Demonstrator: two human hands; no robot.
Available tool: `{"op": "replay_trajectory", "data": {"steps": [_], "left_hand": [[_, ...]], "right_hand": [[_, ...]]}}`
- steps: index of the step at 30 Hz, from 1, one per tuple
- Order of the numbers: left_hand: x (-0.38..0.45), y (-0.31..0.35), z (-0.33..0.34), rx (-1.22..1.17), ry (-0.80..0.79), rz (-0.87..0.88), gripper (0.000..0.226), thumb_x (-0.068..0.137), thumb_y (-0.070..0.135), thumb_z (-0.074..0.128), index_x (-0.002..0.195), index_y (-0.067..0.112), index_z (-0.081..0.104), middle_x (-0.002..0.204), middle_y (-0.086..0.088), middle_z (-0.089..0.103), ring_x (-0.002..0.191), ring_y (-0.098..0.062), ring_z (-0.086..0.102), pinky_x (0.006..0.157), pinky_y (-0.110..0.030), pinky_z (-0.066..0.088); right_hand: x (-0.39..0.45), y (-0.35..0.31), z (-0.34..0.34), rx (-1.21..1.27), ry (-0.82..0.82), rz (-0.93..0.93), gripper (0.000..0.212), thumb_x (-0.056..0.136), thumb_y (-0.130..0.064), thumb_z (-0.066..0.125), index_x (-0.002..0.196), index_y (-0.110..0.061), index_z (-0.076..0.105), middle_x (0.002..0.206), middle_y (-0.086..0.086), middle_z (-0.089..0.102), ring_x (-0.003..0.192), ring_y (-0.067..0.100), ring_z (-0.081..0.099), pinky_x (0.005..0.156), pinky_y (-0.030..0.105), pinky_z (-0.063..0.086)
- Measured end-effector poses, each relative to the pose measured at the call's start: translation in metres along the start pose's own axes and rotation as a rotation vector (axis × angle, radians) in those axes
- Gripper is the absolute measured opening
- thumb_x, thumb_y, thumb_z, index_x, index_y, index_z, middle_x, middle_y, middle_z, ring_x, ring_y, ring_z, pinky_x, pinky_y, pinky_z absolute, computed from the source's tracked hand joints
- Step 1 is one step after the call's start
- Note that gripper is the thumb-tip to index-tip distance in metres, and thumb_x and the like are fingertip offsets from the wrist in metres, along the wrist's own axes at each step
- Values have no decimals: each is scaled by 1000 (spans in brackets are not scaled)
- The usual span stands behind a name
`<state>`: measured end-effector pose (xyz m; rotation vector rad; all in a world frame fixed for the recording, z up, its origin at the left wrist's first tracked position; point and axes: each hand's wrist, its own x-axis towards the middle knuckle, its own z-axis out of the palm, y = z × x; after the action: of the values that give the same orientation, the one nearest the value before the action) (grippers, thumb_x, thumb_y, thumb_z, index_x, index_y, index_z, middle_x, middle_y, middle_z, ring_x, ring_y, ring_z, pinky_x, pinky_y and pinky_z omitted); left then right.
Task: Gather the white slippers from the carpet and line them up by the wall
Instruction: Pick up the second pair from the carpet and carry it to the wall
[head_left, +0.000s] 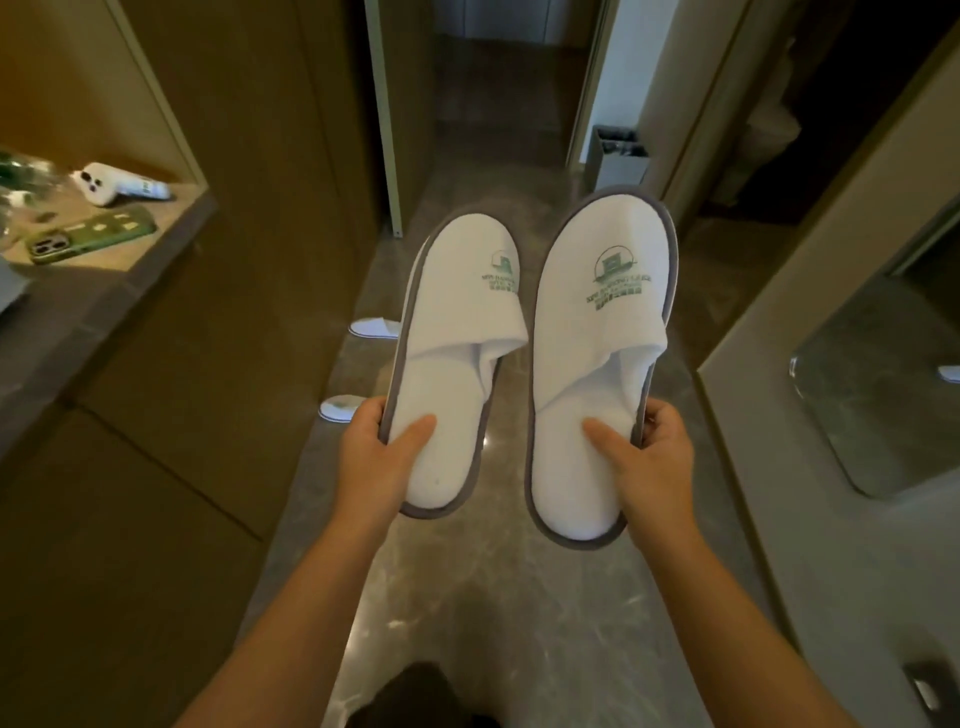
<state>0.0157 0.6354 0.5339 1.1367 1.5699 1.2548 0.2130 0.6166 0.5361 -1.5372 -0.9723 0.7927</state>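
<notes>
I hold two white slippers with grey trim and a green logo up in front of me, toes pointing away. My left hand (387, 447) grips the heel of the left slipper (457, 332), thumb on the insole. My right hand (644, 457) grips the heel of the right slipper (597, 332) the same way. Two more white slippers lie on the marble floor by the left cabinet: one further off (371, 328), one nearer (340, 408), both partly hidden behind the held left slipper and my hand.
A narrow marble corridor (493, 597) runs ahead between brown cabinets (234, 312) on the left and a wall with a mirror (883, 384) on the right. A left shelf (171, 218) holds two phones. A grey bin (618, 156) stands far ahead.
</notes>
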Motion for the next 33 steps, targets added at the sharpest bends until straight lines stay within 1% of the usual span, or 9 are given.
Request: {"op": "replay_trajectory", "data": {"steps": [3, 6, 14, 19, 21, 24, 28, 30, 33], "left_hand": [[50, 2, 34, -19, 7, -43, 14, 80, 12, 60, 91, 14, 51, 77, 13, 53, 70, -3, 51, 46, -10, 42], [113, 0, 67, -38, 18, -87, 15, 81, 15, 60, 93, 16, 51, 79, 13, 53, 73, -4, 51, 54, -20, 40], [325, 28, 147, -106, 113, -104, 7, 82, 14, 57, 88, 13, 53, 75, 10, 54, 68, -4, 51, 54, -21, 40], [421, 50, 185, -122, 146, -119, 2, 85, 16, 54, 85, 14, 54, 76, 8, 55, 70, -6, 51, 57, -24, 41], [453, 51, 197, -132, 182, -132, 7, 85, 16, 54, 78, 17, 55, 75, 6, 56, 69, -8, 52, 57, -25, 41], [498, 41, 218, -177, 309, -177, 17, 84, 15, 54, 68, 22, 53, 73, 4, 56, 68, -10, 52, 56, -25, 41], [551, 26, 251, -199, 522, -266, 10, 84, 17, 54, 74, 17, 55, 75, 3, 55, 70, -13, 51, 57, -29, 41], [574, 22, 264, -182, 629, -331, 13, 84, 19, 54, 72, 18, 53, 74, 1, 54, 70, -16, 50, 57, -31, 40], [586, 20, 266, -174, 716, -400, 11, 84, 23, 53, 73, 22, 52, 76, 0, 55, 72, -17, 51, 59, -32, 42]], "right_hand": [[60, 6, 11, -3, -17, 26, 28, 75, -13, 67, 93, -16, 46, 83, -10, 53, 75, 5, 53, 57, 21, 42], [131, 15, 30, -4, -27, 33, 28, 75, -12, 67, 92, -18, 45, 83, -10, 53, 76, 6, 53, 58, 22, 43], [354, -4, 103, 11, -61, 34, 29, 75, -10, 66, 93, -17, 45, 82, -12, 53, 74, 4, 52, 58, 20, 42], [460, -12, 140, 9, -111, 42, 29, 75, -7, 66, 96, -13, 47, 84, -6, 54, 75, 7, 53, 61, 22, 44], [503, -12, 159, 18, -148, 56, 28, 75, -5, 66, 94, -13, 46, 81, -7, 53, 72, 6, 52, 60, 21, 43], [571, -5, 191, -9, -264, 37, 28, 74, -4, 66, 92, -13, 46, 80, -8, 53, 71, 5, 52, 60, 20, 43], [665, 7, 237, -68, -457, 18, 29, 74, -6, 66, 93, -14, 45, 80, -9, 51, 72, 4, 50, 61, 21, 43], [706, 7, 265, -119, -579, 32, 30, 75, -8, 66, 94, -16, 44, 81, -7, 50, 73, 5, 50, 61, 22, 43], [736, 7, 302, -164, -737, 54, 30, 77, -12, 65, 97, -15, 44, 89, 0, 53, 77, 14, 53, 61, 23, 44]]}}
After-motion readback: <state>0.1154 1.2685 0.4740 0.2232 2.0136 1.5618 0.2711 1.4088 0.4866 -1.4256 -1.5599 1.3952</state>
